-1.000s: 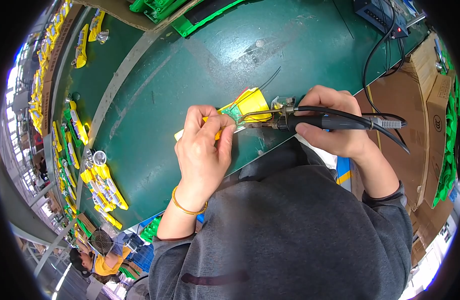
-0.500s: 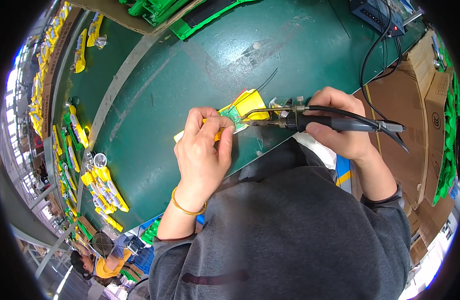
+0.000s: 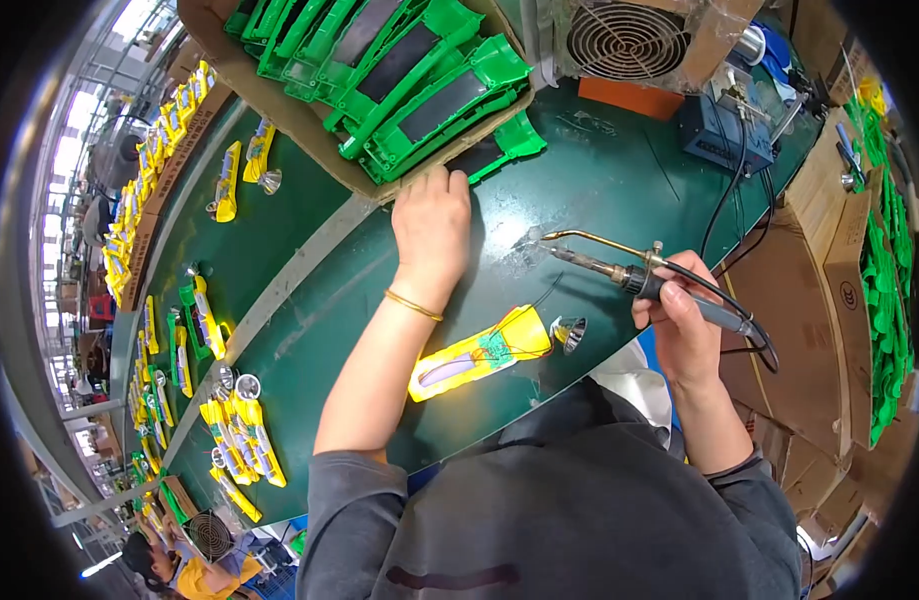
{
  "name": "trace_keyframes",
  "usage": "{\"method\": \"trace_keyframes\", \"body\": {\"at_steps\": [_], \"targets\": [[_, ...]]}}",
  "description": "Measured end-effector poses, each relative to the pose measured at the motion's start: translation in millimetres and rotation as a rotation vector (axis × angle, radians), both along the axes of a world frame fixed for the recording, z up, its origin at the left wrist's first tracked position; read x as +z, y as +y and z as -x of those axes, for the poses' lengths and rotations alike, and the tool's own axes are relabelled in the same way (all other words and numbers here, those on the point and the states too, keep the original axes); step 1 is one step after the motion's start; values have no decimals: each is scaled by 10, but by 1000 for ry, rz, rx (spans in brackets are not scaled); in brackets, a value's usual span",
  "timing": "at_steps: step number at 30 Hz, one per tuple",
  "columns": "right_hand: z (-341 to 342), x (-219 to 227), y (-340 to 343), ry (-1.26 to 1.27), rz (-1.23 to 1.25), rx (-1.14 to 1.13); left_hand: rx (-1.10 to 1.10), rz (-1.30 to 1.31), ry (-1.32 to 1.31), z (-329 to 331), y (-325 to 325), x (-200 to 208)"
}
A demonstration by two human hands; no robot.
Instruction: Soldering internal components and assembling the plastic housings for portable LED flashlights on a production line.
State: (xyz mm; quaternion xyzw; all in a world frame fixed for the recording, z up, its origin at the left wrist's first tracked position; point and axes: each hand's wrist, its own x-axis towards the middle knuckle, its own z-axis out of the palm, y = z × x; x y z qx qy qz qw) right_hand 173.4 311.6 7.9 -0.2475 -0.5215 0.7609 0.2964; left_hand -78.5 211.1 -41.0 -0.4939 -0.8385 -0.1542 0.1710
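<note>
My right hand (image 3: 687, 320) grips a soldering iron (image 3: 644, 282) with a brass wire-feed tube beside its tip. The tip points left above the table. Farther out, my left hand (image 3: 432, 225) has its fingers curled at the end of a green plastic casing (image 3: 504, 148) with a dark panel, beside a cardboard box; the fingertips are partly hidden. Between my arms lies a yellow casing (image 3: 524, 335) holding a green circuit board (image 3: 493, 347), thin wires and a pale purple cell. A shiny reflector (image 3: 569, 334) sits by its right end, and neither hand touches the casing.
The cardboard box (image 3: 309, 150) holds several green casings. At the back right stand a fan (image 3: 627, 42) and a blue soldering station (image 3: 724, 135) with black cables. Yellow assemblies (image 3: 241, 435) lie at left. Another person (image 3: 194, 575) is at lower left.
My left hand has let go of the yellow casing and reached forward to the green casing by the box. The soldering iron has lifted off the circuit board. The view has shifted forward.
</note>
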Motion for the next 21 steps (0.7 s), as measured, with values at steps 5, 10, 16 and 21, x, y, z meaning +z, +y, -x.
{"method": "trace_keyframes", "body": {"at_steps": [5, 10, 16, 21], "targets": [[-141, -87, 138, 16, 42, -98, -152, 61, 34, -45, -274, 86], [-176, -165, 265, 4, 63, -102, -263, 195, -352, -384, -830, 391], [7, -114, 189, 90, 127, -80, -285, 73, -361, -900, -448, 420], [-14, -52, 131, 75, 91, -86, -220, 203, -254, -1113, -204, 327]]}}
